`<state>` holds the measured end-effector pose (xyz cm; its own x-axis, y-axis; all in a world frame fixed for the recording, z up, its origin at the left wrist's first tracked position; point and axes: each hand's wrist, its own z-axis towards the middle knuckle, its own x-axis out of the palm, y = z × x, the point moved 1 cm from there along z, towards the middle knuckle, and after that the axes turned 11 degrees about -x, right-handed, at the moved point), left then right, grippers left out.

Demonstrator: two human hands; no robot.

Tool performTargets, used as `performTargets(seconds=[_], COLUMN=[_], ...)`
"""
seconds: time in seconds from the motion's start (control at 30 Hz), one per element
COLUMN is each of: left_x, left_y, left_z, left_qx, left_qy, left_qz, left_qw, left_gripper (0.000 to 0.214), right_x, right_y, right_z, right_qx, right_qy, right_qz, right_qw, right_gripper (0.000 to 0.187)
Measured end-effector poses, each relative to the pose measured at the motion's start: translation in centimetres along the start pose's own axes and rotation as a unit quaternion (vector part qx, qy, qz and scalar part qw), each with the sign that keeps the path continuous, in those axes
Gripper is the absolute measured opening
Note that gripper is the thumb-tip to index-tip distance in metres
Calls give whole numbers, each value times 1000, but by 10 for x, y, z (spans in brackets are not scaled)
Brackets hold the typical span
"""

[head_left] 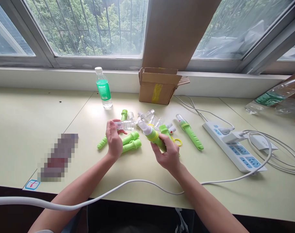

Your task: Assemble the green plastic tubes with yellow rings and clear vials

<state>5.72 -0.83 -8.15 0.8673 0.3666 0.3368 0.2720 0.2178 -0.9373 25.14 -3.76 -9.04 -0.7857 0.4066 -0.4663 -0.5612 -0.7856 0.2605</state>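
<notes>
My left hand (114, 138) is closed around a clear ribbed plastic cap (126, 125), its open end pointing right. In my right hand (167, 151) is a green plastic handle (158, 141) with a white, rounded top and a yellow ring at its neck, tilted up to the left. Green handles with threaded necks (132, 146) lie beside my left hand. Another green handle (164, 129) rests just behind my right hand, near a loose yellow ring (178, 142). Several clear caps (151, 120) and small white parts (172, 129) are heaped beyond both hands.
A green stick with a clear cap (191, 134) lies to the right, beside a white power strip (233, 147). A white cable (137, 181) crosses the front edge. Behind stand a water bottle (104, 90) and an open cardboard box (157, 85); another bottle (270, 97) leans far right.
</notes>
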Motion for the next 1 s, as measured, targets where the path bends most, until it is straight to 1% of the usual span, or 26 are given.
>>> performTargets(seconds=[0.13,0.33,0.73,0.9,1.0], left_x=[1,1,1,-1,-1], left_y=[-4,-8,-8,-6,-6], left_z=[-3,-2,-1,-1,0], left_qx=[13,25,27,23,27], left_qy=[-11,-33,-25,-20,-27], left_qz=[-10,-29,-14,-24,-33], left_qw=[1000,999,999,999,999], left_gripper=[43,36,34,32,33], right_x=[3,5,5,5,6], right_y=[0,-2,-2,-2,-3], right_z=[0,-1,-2,-1,-1], right_qx=[-1,3,13,18,27], right_qy=[33,66,71,74,87], right_qz=[8,19,21,27,27], right_qw=[999,998,997,997,996], right_gripper=[24,24,23,23,22])
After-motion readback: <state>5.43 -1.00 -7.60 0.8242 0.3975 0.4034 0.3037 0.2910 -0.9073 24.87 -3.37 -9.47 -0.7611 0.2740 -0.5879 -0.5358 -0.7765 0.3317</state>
